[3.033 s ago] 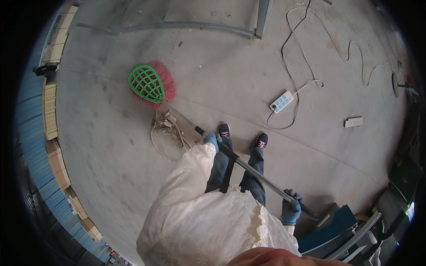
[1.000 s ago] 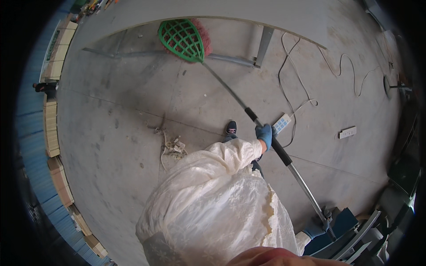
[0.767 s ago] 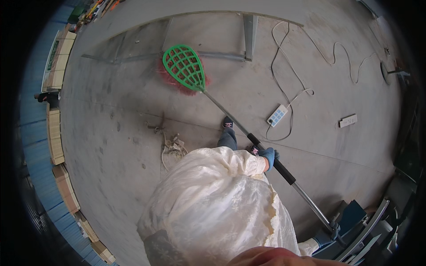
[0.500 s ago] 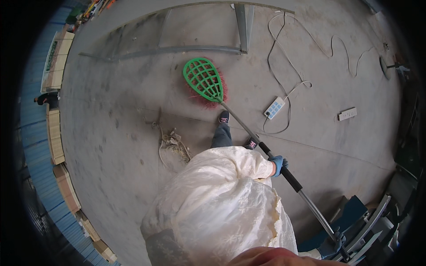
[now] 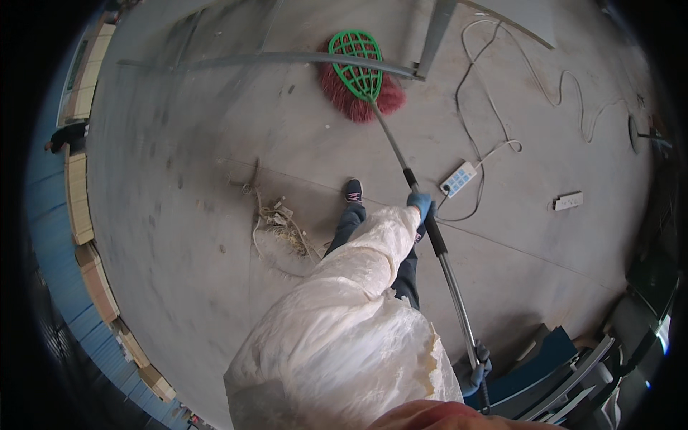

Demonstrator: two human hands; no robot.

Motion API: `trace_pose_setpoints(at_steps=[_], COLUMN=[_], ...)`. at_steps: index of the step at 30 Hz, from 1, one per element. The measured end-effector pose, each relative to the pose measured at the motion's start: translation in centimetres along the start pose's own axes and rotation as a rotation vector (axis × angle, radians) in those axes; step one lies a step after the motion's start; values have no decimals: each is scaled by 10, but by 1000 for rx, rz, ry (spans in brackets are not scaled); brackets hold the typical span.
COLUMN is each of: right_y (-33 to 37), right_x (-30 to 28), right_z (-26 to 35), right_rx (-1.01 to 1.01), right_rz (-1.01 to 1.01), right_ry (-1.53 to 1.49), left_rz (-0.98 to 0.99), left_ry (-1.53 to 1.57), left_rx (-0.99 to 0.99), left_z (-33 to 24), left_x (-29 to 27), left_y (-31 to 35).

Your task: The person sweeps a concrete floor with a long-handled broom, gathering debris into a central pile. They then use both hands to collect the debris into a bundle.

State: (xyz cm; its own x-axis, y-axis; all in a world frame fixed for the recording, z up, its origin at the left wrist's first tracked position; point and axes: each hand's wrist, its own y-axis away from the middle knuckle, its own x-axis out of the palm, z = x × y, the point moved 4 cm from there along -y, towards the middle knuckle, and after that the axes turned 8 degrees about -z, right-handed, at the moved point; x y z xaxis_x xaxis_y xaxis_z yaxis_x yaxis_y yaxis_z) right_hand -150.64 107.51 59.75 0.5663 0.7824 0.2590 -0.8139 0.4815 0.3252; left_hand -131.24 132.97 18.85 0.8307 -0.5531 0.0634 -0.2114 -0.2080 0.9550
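Observation:
A dust mop with a green lattice head (image 5: 369, 84) and shaggy red fringe (image 5: 349, 106) reaches far out over the grey floor. A thin metal frame bar (image 5: 294, 57) crosses the view at its head. My left hand (image 5: 420, 203), in a blue glove, is closed around the black grip on the upper part of the pole (image 5: 453, 283). Lower down, near the pole's near end, my right hand (image 5: 476, 369) wraps around it in a dark blue glove. White sleeve fabric covers my left arm.
A power strip (image 5: 459, 178) with looping cables lies right of the pole; a second white strip (image 5: 568, 201) sits farther right. Tangled cord and debris (image 5: 282, 218) lie left of my feet. Panels (image 5: 534, 365) lean at lower right. Another person (image 5: 68, 136) is at far left.
The mop head has moved forward to the metal bar, its fringe spread out. My left hand has gone forward and left with the pole; my right hand has shifted left and slightly up.

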Motion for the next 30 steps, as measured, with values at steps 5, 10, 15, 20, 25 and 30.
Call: trace_pose_setpoints(at_steps=[5,10,15,20,25,30], right_y=[8,14,29,55,81,88], right_x=[117,185,234,280,316,336], right_z=[-62,-87,-104,-135,-181,-203], right_rx=[65,108,145,206,248,261], right_rz=[116,217,353,508,682,786], right_ry=[-133,-78,9,98,228,268], left_rz=[-14,92,121,26,-130,-477], left_ry=[2,99,235,308,330,451], left_rx=[23,27,25,114,199,74], left_z=[-143,-220,-268,-295,-321,-324], left_x=[-52,-96,-130,-212,-352,-473], left_y=[-41,-45,-38,-54,-85,-84])
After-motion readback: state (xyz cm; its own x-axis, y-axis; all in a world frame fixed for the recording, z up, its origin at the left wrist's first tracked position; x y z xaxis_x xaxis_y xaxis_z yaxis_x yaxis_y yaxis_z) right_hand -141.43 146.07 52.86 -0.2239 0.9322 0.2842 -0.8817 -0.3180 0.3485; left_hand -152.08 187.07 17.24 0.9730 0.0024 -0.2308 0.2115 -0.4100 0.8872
